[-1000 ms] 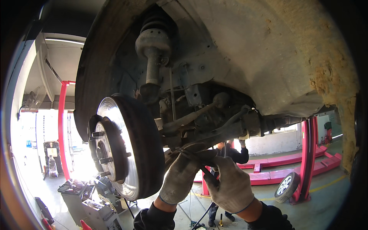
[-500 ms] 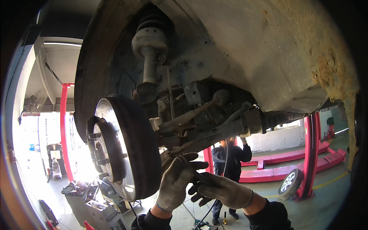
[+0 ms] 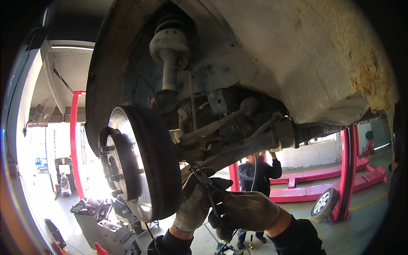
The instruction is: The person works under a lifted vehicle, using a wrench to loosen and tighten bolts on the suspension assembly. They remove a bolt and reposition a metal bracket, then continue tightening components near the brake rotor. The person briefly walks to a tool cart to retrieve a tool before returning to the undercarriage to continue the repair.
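Observation:
Both my hands wear pale work gloves with dark, dirty fingers. My right hand [image 3: 250,210] is closed round the dark handles of a pair of pliers [image 3: 203,176]. The metal jaws point up and left, close under the suspension's lower arm [image 3: 238,148]. My left hand [image 3: 191,206] is raised behind the pliers, to the right of the brake disc [image 3: 131,165]. Its visible fingers reach rightward, apart from each other, and the pliers cross in front of them. Whatever lies at the tips of the jaws is too small to make out.
Above are the strut [image 3: 170,70] and the dirty wheel-arch liner [image 3: 293,63]. A tool cart [image 3: 87,219] stands lower left. Behind are a person in dark clothes [image 3: 259,174], a red lift post [image 3: 348,170] and a loose wheel [image 3: 325,205]. A cable hangs near my hands.
My right hand has turned and lowered its fingers, and the pliers now stand more upright, with their jaws in plain sight. My left hand stays nearly in place. The whole view has shifted slightly.

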`<state>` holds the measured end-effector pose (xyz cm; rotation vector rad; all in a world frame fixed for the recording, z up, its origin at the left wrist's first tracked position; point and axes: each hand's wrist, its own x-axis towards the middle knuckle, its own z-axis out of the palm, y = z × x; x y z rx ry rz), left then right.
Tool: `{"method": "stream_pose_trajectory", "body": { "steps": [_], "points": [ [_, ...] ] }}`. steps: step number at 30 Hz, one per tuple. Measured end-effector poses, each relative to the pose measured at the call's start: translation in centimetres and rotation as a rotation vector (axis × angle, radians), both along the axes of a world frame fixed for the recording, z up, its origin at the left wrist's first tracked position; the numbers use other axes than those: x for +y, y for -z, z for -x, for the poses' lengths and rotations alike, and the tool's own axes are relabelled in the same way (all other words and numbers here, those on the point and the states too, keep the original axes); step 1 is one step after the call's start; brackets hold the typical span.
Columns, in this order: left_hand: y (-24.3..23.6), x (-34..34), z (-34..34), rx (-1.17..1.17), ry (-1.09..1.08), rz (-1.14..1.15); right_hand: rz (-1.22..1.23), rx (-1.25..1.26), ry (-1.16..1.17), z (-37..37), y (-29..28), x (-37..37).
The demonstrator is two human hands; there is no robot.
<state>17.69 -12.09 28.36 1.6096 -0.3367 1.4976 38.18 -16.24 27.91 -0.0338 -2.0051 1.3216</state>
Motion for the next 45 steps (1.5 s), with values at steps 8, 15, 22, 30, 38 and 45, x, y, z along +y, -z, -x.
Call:
{"method": "stream_pose_trajectory", "body": {
  "steps": [8,15,22,30,38,45],
  "points": [
    [-0.6,-0.4,-0.2,0.039,-0.129,-0.056,0.255,0.049,0.204,0.2,0.3,-1.1],
    [-0.5,-1.2,-0.9,0.023,-0.219,-0.052,0.675,0.210,-0.457,0.6,-0.4,-1.3],
    [0.1,-1.9,-0.3,0.066,-0.172,0.036,0.262,0.070,-0.111,0.1,-0.7,-3.1],
    [0.2,-2.0,-0.4,0.051,-0.139,0.045,0.474,0.148,-0.409,0.2,-0.3,-2.1],
    [-0.6,-2.1,-0.9,0.032,-0.041,0.060,0.614,0.245,-0.243,0.4,-0.1,-2.7],
    [-0.8,-2.6,-1.2,0.034,-0.121,0.055,0.661,0.228,-0.345,0.2,-0.7,-2.9]
  ]
}}
